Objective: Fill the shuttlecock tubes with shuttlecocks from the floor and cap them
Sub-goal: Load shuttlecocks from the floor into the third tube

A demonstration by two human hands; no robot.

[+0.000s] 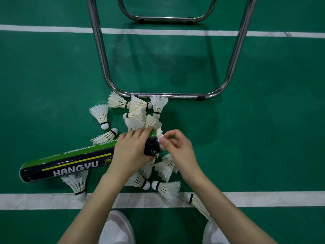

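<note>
A green and black shuttlecock tube marked HANGYU lies nearly level above the green floor, its open end pointing right. My left hand grips the tube near that end. My right hand pinches a white shuttlecock at the tube's mouth; only part of its feathers shows. Several white feather shuttlecocks lie scattered on the floor around and under my hands, some hidden by them.
A chrome tube chair frame stands on the floor just beyond the pile. A white court line runs across in front of my white shoes; another line crosses farther off.
</note>
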